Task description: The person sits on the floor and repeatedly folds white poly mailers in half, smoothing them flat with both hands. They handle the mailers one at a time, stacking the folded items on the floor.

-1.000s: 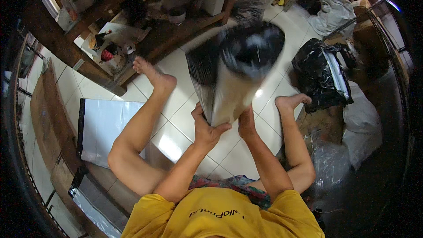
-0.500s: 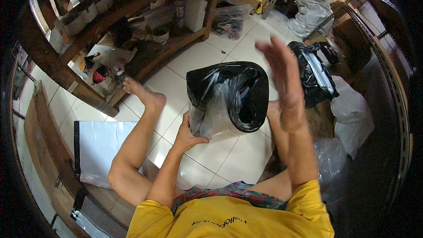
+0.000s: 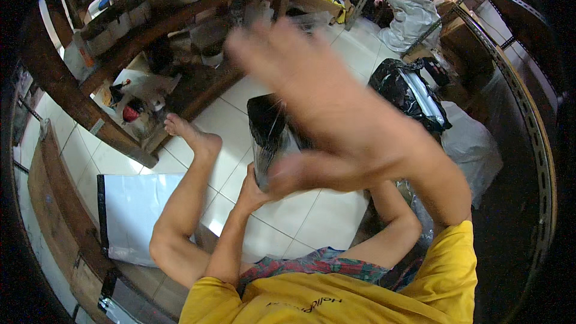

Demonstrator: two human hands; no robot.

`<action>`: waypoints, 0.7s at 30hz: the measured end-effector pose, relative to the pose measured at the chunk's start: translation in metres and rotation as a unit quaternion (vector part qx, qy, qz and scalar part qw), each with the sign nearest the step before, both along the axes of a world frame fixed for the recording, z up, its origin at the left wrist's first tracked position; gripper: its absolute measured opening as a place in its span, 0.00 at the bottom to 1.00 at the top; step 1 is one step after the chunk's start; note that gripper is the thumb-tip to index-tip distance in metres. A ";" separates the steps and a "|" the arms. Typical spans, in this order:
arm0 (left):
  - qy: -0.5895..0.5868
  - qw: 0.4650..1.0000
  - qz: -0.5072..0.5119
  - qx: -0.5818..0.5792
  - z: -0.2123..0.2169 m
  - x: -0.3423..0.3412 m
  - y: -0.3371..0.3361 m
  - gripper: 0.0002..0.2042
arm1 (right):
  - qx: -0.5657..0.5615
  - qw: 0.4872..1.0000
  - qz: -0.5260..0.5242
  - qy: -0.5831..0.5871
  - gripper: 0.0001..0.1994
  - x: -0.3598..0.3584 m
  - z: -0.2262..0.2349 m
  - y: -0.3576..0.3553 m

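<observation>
My left hand (image 3: 250, 193) grips the lower left edge of a thick roll of black plastic (image 3: 266, 121) with a clear, shiny layer on its near side. The roll stands above the tiles between my legs. My right hand (image 3: 336, 111) is raised close to the camera, in front of the roll. Its fingers stretch out, blurred by motion, and I see nothing held in it. Most of the roll's right side is hidden behind this hand and forearm.
A wooden shelf rack (image 3: 198, 93) with pots stands at the far left. A white plastic mailer (image 3: 135, 213) lies on the left. To the right are a black plastic bundle (image 3: 399, 93), a translucent bag (image 3: 474, 144) and a metal rack (image 3: 537, 108). A white sack (image 3: 410, 24) stands farther back.
My right hand has swung left and nearer the camera, from beside the roll to in front of it. My left hand still grips the roll.
</observation>
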State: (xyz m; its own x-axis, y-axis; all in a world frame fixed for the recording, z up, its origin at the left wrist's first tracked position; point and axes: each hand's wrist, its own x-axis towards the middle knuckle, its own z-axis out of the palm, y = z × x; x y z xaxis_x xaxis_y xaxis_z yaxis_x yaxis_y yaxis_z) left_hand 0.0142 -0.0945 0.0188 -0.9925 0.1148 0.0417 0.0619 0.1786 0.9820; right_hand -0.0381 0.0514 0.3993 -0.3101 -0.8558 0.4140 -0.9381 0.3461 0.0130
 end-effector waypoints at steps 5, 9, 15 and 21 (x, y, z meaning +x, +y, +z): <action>0.025 0.997 -0.009 0.073 0.009 0.001 0.003 0.49 | -0.009 1.000 0.014 -0.017 0.48 0.010 -0.008 -0.004; 0.044 0.998 -0.010 0.049 0.014 -0.001 0.005 0.53 | 0.013 1.000 0.014 -0.013 0.46 0.004 -0.013 -0.001; -0.023 0.999 -0.003 0.044 0.033 -0.001 0.007 0.56 | -0.008 0.997 -0.067 -0.040 0.46 -0.011 0.001 0.023; -0.001 0.999 -0.007 0.049 0.032 -0.004 0.005 0.55 | 0.059 0.990 -0.120 -0.044 0.45 -0.017 -0.003 0.021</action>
